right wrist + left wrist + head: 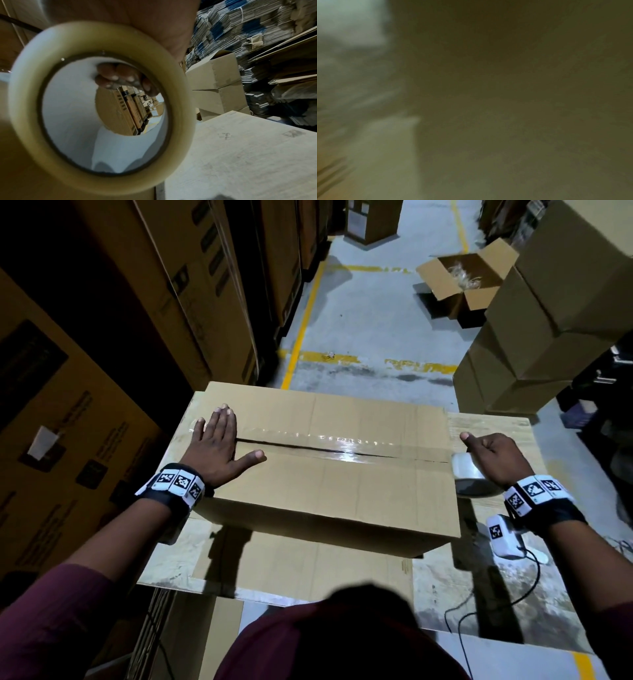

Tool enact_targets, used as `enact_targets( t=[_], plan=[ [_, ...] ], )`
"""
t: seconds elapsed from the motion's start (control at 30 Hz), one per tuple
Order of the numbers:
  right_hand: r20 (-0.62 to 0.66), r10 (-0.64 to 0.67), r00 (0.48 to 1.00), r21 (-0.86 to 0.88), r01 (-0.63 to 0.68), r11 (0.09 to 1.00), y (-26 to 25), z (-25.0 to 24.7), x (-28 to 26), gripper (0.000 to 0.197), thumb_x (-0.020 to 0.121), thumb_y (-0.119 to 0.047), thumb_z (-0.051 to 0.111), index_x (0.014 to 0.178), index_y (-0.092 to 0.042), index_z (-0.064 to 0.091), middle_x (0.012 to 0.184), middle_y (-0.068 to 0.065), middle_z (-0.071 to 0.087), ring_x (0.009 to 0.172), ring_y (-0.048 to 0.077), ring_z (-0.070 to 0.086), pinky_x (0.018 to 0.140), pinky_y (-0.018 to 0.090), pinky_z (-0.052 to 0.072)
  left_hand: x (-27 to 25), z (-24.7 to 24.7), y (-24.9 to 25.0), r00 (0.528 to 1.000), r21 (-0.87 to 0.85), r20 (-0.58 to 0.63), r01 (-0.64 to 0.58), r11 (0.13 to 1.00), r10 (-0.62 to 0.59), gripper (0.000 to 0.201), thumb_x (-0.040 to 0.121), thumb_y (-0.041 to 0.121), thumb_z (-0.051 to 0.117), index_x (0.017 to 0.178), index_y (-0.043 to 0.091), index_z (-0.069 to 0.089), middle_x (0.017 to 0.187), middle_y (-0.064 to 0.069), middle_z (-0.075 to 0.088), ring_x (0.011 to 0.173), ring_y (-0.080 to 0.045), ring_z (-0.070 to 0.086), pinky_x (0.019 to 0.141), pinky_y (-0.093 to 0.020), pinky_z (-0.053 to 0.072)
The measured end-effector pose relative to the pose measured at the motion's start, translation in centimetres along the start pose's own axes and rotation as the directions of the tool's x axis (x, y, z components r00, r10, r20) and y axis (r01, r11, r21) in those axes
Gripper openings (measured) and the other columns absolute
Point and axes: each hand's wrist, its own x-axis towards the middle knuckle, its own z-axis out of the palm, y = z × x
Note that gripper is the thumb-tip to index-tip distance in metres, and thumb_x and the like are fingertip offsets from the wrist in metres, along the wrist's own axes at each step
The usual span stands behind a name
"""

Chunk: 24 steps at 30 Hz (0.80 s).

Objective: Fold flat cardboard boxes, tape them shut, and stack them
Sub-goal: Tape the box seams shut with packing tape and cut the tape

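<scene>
My left hand (219,445) lies flat with the fingers straight and the thumb splayed out, pressed onto the left end of the cardboard box (322,474) at the centre of the head view, because that end is where the strip of clear tape (329,440) starts and it needs weight on it to stay stuck while the rest is drawn tight. The tape runs along the dark centre seam between the two top flaps toward the right edge of the box, glinting where the light catches it. My right hand (493,455) sits at the right of the frame, just past that edge, with its fingers hooked through the core of the tape roll (96,97) (the right wrist view looks straight through the ring, fingertips (120,78) curled inside its top), so the roll can turn and pay out while I keep tension. The box rests on a pale worktable (496,594) over a flat cardboard sheet (308,563), which I judge is the next one to fold. The left wrist view is only a brown blur, probably cardboard close to the lens. Taped boxes stand stacked (534,344) at the upper right, where this one should go once the strip is cut.
</scene>
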Motion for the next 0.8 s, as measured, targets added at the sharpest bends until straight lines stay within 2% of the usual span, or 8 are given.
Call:
enact_targets(
  t=[0.07,0.13,0.23,0.33,0.43,0.5,0.63,0.8],
  plan=[
    [-0.013,0.002,1.000,0.015,-0.002,1.000,0.3,0.2,0.2,0.064,0.103,-0.045,0.051,0.053,-0.010,0.035,0.050,0.012,0.036,0.050,0.023,0.038,0.058,0.035,0.031,-0.3,-0.2,2.2,0.998,-0.012,0.041,-0.039,0.999,0.040,0.120,0.076,0.094,0.005,0.157,0.006,-0.013,0.164,-0.011,-0.020,0.153,-0.023,-0.016,0.123,-0.048,-0.006],
    [-0.026,0.008,1.000,0.039,-0.007,0.999,0.6,0.5,0.3,0.064,0.103,-0.046,0.051,0.054,-0.009,0.037,0.051,0.013,0.036,0.051,0.023,0.039,0.059,0.035,0.031,-0.5,-0.3,5.4,0.986,-0.022,0.076,-0.146,0.989,0.147,0.117,0.080,0.091,0.010,0.157,0.007,-0.011,0.164,-0.011,-0.022,0.152,-0.023,-0.018,0.123,-0.050,-0.005],
    [-0.038,0.021,0.999,0.079,-0.018,0.997,0.8,0.7,0.2,0.064,0.102,-0.049,0.052,0.055,-0.009,0.039,0.051,0.011,0.035,0.051,0.023,0.039,0.060,0.035,0.032,-0.5,-0.4,10.4,0.935,-0.036,0.105,-0.338,0.941,0.339,0.113,0.081,0.090,0.010,0.158,0.009,-0.007,0.165,-0.008,-0.021,0.152,-0.021,-0.018,0.124,-0.053,0.000],
    [-0.033,0.022,0.999,0.097,-0.019,0.995,0.5,0.6,0.0,0.064,0.103,-0.047,0.052,0.053,-0.013,0.033,0.043,-0.003,0.032,0.047,0.021,0.035,0.060,0.034,0.030,-0.6,-0.2,13.9,0.879,-0.043,0.106,-0.463,0.885,0.465,0.111,0.081,0.090,0.010,0.159,0.012,-0.003,0.166,-0.004,-0.017,0.153,-0.018,-0.015,0.124,-0.050,0.003],
    [-0.049,0.032,0.998,0.122,-0.026,0.992,0.4,0.6,-0.3,0.064,0.103,-0.046,0.053,0.052,-0.013,0.033,0.041,-0.005,0.032,0.046,0.020,0.036,0.060,0.034,0.032,-0.8,-0.2,16.1,0.845,-0.049,0.102,-0.523,0.851,0.526,0.109,0.083,0.088,0.016,0.160,0.013,-0.002,0.167,-0.002,-0.013,0.154,-0.019,-0.012,0.125,-0.047,0.003],
    [-0.071,0.040,0.997,0.145,-0.030,0.989,0.2,0.7,-0.5,0.064,0.103,-0.045,0.054,0.052,-0.009,0.041,0.046,0.002,0.039,0.049,0.020,0.042,0.060,0.032,0.035,-0.9,-0.3,17.4,0.829,-0.054,0.096,-0.548,0.835,0.550,0.108,0.083,0.087,0.018,0.160,0.014,-0.001,0.167,-0.002,-0.010,0.154,-0.020,-0.011,0.125,-0.047,0.003],
    [-0.133,0.034,0.991,0.172,-0.010,0.985,0.5,0.8,-0.8,0.054,0.103,-0.041,0.054,0.058,-0.011,0.057,0.055,0.003,0.055,0.059,0.017,0.053,0.062,0.030,0.038,-1.2,-0.4,20.2,0.810,-0.063,0.105,-0.573,0.817,0.577,0.110,0.081,0.089,0.018,0.160,0.015,0.000,0.167,-0.001,-0.010,0.154,-0.023,-0.011,0.125,-0.048,0.001],
    [-0.187,0.028,0.982,0.198,0.010,0.980,2.1,0.9,-0.4,0.036,0.103,-0.042,0.053,0.086,-0.014,0.068,0.087,0.007,0.072,0.085,0.026,0.064,0.077,0.034,0.045,-1.5,-2.0,24.8,0.763,-0.094,0.114,-0.630,0.771,0.637,0.104,0.083,0.085,0.016,0.160,0.016,0.005,0.168,-0.001,-0.004,0.154,-0.022,-0.006,0.125,-0.045,0.003]
  ],
)
